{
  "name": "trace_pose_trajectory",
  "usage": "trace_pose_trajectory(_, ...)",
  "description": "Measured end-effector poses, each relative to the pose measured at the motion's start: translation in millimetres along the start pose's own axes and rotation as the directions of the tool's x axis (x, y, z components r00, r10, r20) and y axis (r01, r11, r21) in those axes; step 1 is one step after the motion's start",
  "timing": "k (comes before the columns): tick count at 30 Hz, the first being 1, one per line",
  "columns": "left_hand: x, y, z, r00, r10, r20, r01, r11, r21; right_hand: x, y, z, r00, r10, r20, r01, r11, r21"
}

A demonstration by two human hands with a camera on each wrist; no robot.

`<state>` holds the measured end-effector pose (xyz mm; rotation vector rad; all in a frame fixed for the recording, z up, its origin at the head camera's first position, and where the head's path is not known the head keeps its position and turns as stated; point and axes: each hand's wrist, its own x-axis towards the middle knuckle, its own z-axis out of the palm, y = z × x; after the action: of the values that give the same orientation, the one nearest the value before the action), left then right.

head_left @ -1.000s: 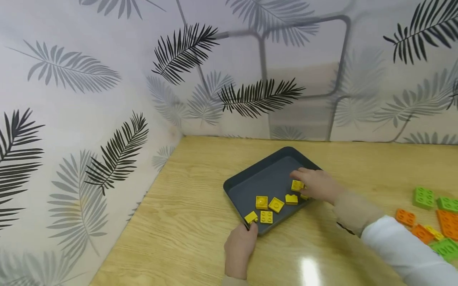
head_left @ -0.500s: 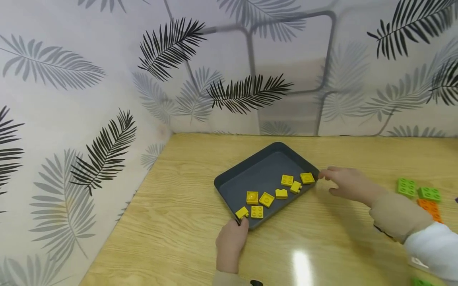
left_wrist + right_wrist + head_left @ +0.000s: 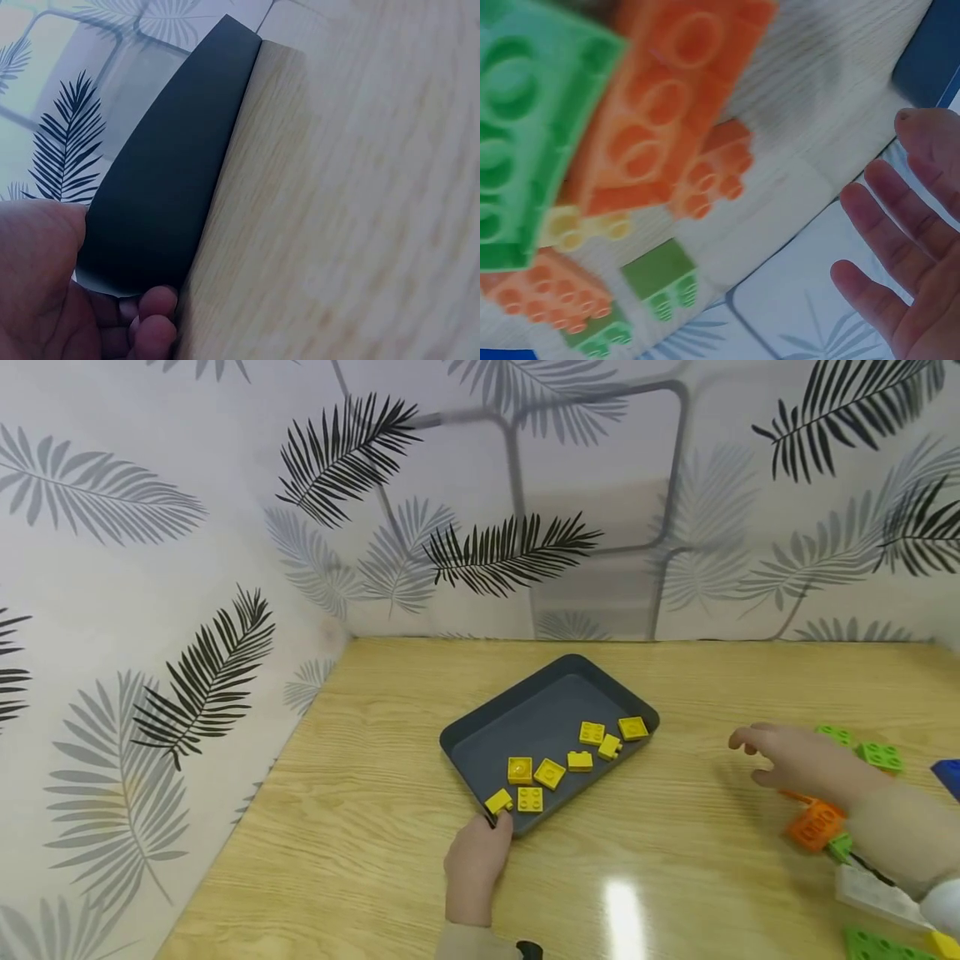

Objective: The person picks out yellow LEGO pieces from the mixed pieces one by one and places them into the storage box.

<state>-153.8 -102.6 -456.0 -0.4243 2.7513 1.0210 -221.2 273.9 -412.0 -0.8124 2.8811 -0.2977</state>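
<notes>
A dark grey tray (image 3: 517, 722) lies at an angle on the wooden table, with several yellow toy bricks (image 3: 580, 762) spread along its near side. My left hand (image 3: 477, 860) grips the tray's near corner. In the left wrist view, the thumb is at the rim and the fingers curl under the tray's outer wall (image 3: 161, 180). Off to the right of the tray, my right hand (image 3: 813, 764) hovers with loosely bent fingers and nothing in it. The right wrist view shows those fingers (image 3: 889, 225) apart, beside a large orange brick (image 3: 694, 90) and a green brick (image 3: 532, 142).
Loose bricks lie on the right side of the table, partly behind the right arm: orange (image 3: 816, 825), green (image 3: 881, 757), white (image 3: 873, 893) and blue (image 3: 948, 777). A leaf-patterned curtain (image 3: 480, 527) borders the table at the back and left.
My right hand has left the yellow bricks in the tray and moved right towards the loose bricks. The left hand stays on the tray corner. The head view has shifted slightly right.
</notes>
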Motion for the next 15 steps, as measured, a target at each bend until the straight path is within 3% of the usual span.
trace_pose_trajectory(7, 0.4, -0.5, -0.6, 1.0, 0.0, -0.006, 0.0, 1.0, -0.005, -20.5, 20.4, 6.6, 0.99, 0.099, 0.099, -0.103, 0.994, 0.032)
trace_pose_trajectory(15, -0.3, 0.0, -1.1, 1.0, 0.001, -0.012, -0.001, 1.0, -0.01, -36.7, 69.4, 36.6, 0.973, 0.173, 0.151, -0.168, 0.985, -0.045)
